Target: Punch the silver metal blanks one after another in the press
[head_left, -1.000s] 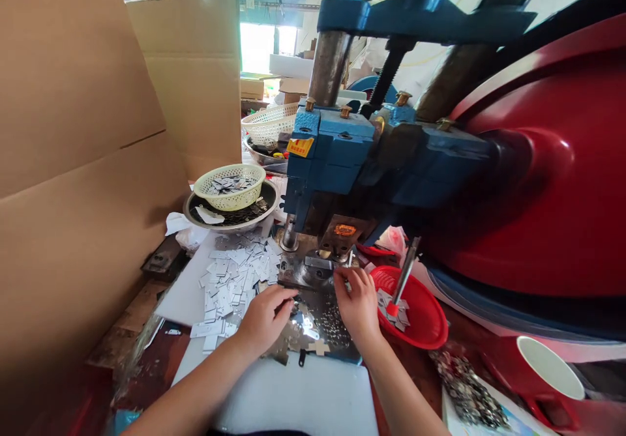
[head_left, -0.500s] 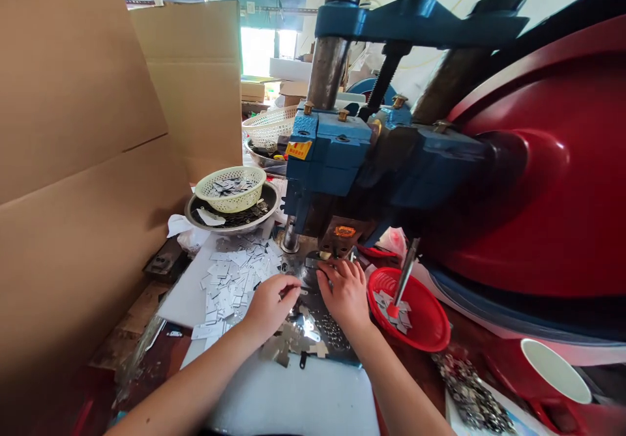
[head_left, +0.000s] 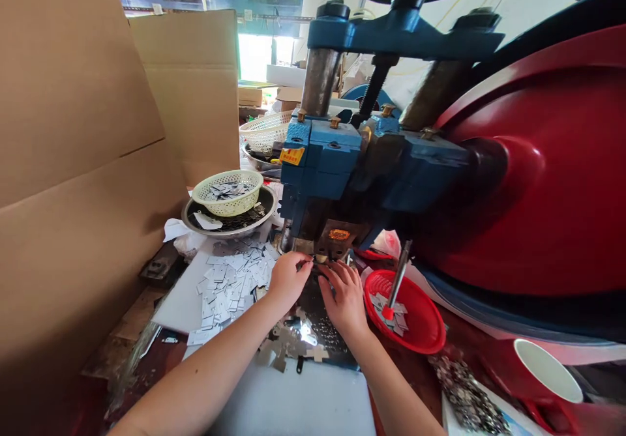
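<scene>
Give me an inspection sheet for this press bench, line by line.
Surface: white board under scattered offcuts.
Job's things: blue press; pile of metal blanks.
Clutter: red dish holding a tool; yellow basket in a steel pan; white cup.
Hands: left hand and right hand at the die, fingertips under the ram.
Cables: nothing seen.
Surroundings: cardboard sheets on the left, red guard on the right.
</scene>
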`<state>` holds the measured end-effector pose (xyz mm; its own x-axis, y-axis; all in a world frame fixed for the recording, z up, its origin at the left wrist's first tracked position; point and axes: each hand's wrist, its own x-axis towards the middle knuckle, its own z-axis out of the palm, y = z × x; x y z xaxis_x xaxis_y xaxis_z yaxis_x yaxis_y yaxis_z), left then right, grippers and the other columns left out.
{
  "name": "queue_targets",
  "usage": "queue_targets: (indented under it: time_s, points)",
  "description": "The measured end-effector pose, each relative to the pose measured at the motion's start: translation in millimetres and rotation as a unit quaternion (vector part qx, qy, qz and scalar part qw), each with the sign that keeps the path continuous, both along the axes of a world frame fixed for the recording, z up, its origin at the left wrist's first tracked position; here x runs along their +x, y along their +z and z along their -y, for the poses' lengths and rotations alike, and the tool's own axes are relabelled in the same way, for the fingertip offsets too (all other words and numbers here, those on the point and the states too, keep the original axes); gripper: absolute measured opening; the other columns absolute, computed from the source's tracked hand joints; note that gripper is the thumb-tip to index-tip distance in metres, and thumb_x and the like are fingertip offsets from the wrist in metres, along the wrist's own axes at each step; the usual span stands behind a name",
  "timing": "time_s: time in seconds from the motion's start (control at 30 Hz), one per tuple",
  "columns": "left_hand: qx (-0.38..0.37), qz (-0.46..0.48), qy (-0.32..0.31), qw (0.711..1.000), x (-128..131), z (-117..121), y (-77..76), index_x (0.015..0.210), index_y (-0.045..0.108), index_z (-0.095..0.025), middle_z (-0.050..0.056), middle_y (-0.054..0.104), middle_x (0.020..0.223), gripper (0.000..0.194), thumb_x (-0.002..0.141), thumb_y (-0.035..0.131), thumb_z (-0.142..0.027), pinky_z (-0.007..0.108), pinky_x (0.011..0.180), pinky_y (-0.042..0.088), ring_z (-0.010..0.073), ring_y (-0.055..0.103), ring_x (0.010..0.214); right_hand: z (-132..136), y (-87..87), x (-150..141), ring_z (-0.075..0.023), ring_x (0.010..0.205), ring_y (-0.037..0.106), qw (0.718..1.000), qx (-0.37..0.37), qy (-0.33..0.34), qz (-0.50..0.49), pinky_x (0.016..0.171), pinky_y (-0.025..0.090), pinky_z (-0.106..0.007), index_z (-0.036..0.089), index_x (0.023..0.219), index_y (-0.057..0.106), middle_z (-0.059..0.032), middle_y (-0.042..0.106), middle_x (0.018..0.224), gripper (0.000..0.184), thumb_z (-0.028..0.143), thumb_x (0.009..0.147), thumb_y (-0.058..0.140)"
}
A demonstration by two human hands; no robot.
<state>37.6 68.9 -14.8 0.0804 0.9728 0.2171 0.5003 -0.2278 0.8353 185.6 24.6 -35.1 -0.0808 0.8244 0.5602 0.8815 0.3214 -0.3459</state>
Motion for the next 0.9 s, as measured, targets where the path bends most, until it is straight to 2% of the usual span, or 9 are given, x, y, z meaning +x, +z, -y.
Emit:
queue_targets:
  time_s: [0.13, 0.33, 0.47, 0.57, 0.73, 0.9]
  points:
    - [0.005, -0.019, 0.011, 1.000, 1, -3, -3.9, 0.087, 0.069, -0.018, 0.005, 0.068, 0.087, 0.013, 0.082, 0.058, -0.023, 0.033, 0.079, 0.046, 0.0201, 0.061, 0.086, -2, -0.7, 0, -0.0248, 0.114, 0.049, 1.000, -0.013, 0.005, -0.014, 0.100, 0.033, -0.049, 0.022, 0.109, 0.063, -0.0070, 0.063, 0.113, 0.029, 0.036, 0.091, 0.046]
    - [0.001, -0.035, 0.010, 0.999, -2, -7, -6.0, 0.087, 0.070, -0.019, 0.004, 0.067, 0.089, 0.011, 0.079, 0.061, -0.019, 0.035, 0.083, 0.045, 0.0203, 0.060, 0.088, -9, 1.1, 1, -0.0250, 0.111, 0.052, 0.995, -0.031, 0.037, -0.084, 0.092, 0.042, -0.045, 0.022, 0.103, 0.065, -0.0083, 0.065, 0.106, 0.033, 0.042, 0.092, 0.041]
    - [0.001, -0.040, 0.009, 0.999, -3, -7, -6.4, 0.087, 0.070, -0.020, 0.004, 0.066, 0.090, 0.011, 0.079, 0.062, -0.019, 0.037, 0.086, 0.045, 0.0206, 0.059, 0.090, -11, 3.7, 2, -0.0252, 0.110, 0.052, 0.996, -0.028, 0.039, -0.068, 0.092, 0.043, -0.045, 0.021, 0.100, 0.065, -0.0090, 0.065, 0.104, 0.034, 0.043, 0.092, 0.040]
    - [0.002, -0.039, 0.007, 0.999, -3, -7, -6.2, 0.086, 0.070, -0.021, 0.004, 0.066, 0.092, 0.011, 0.078, 0.062, -0.019, 0.038, 0.088, 0.044, 0.0208, 0.058, 0.092, -9, 5.1, 1, -0.0258, 0.114, 0.049, 0.999, -0.018, 0.026, -0.019, 0.096, 0.038, -0.048, 0.022, 0.103, 0.065, -0.0084, 0.064, 0.106, 0.033, 0.043, 0.091, 0.042]
    - [-0.002, -0.033, 0.000, 0.999, -2, -9, -8.6, 0.089, 0.069, -0.022, 0.004, 0.065, 0.093, 0.015, 0.077, 0.060, -0.019, 0.038, 0.091, 0.044, 0.0215, 0.058, 0.095, 1, 12.9, -4, -0.0292, 0.119, 0.044, 0.994, -0.004, -0.002, 0.111, 0.105, 0.022, -0.057, 0.024, 0.110, 0.063, -0.0076, 0.064, 0.111, 0.031, 0.042, 0.089, 0.049]
    - [-0.006, -0.022, -0.015, 1.000, 1, -15, -11.9, 0.090, 0.069, -0.021, 0.004, 0.064, 0.095, 0.020, 0.075, 0.057, -0.012, 0.037, 0.092, 0.044, 0.0207, 0.058, 0.096, 1, 19.6, -9, -0.0308, 0.120, 0.044, 0.993, -0.013, -0.009, 0.121, 0.105, 0.020, -0.060, 0.024, 0.109, 0.063, -0.0073, 0.064, 0.114, 0.028, 0.039, 0.088, 0.050]
